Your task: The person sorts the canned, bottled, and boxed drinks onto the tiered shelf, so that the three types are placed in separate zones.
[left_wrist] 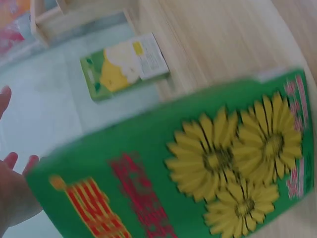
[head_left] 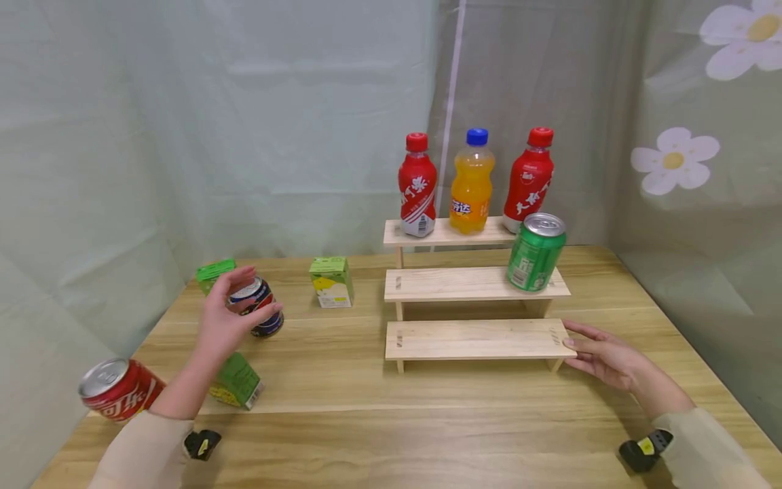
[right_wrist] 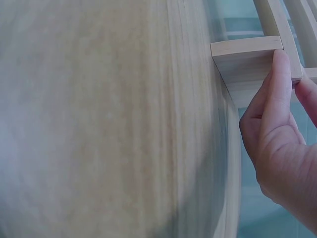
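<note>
My left hand (head_left: 222,322) is raised over the left of the table, its thumb and fingers spread apart around a gap. Just behind it a dark blue can (head_left: 271,320) stands partly hidden. Under my wrist is a green drink carton (head_left: 239,380), whose yellow flowers fill much of the left wrist view. On the other side, my right hand (head_left: 611,363) pinches the right end of the lowest step of a three-tier wooden rack (head_left: 470,339). In the right wrist view its fingertips (right_wrist: 281,62) touch the step's corner.
A red can (head_left: 122,390) stands at the far left; another green carton (head_left: 214,272) is behind my left hand. A pear drink carton (head_left: 332,284) stands further back. The rack bears a green can (head_left: 536,252), two red bottles (head_left: 418,183) and an orange bottle (head_left: 472,183).
</note>
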A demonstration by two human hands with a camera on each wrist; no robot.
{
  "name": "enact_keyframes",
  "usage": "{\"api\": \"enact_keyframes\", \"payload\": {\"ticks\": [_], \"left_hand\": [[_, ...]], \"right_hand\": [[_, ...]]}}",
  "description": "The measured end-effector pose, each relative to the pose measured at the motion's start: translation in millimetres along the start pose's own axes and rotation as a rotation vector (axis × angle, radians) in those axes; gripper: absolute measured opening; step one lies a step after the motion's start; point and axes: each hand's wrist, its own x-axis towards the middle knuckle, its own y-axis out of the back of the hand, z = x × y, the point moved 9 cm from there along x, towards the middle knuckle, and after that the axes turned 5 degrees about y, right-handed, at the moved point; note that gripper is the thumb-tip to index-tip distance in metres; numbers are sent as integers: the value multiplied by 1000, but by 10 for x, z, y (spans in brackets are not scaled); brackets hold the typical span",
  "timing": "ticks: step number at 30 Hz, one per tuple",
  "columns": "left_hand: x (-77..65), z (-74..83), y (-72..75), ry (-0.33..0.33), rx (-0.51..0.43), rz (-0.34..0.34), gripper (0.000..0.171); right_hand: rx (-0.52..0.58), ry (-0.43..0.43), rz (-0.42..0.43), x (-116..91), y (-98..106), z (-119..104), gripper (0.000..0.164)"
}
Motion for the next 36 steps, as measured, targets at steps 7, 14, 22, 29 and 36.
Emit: {"api": "enact_keyframes", "payload": {"ticks": [7,14,22,29,36], "left_hand": [[158,-240,141,141,90,45,71],[308,-398,202,162,149,1,79],[428,-633,154,181,249,-135,93],[490,-830,91,187,219,-269,99],[484,-983,-4,239,160,-398,101]], "right_hand": [[-1,-2,2,3,4,15,36],[1,-8,28,17,25,39,36],[-20,-21,51,10,33,25,33],[-26,-26,78,6,29,12,32],[-13,-18,68,-2,15,1,33]]}}
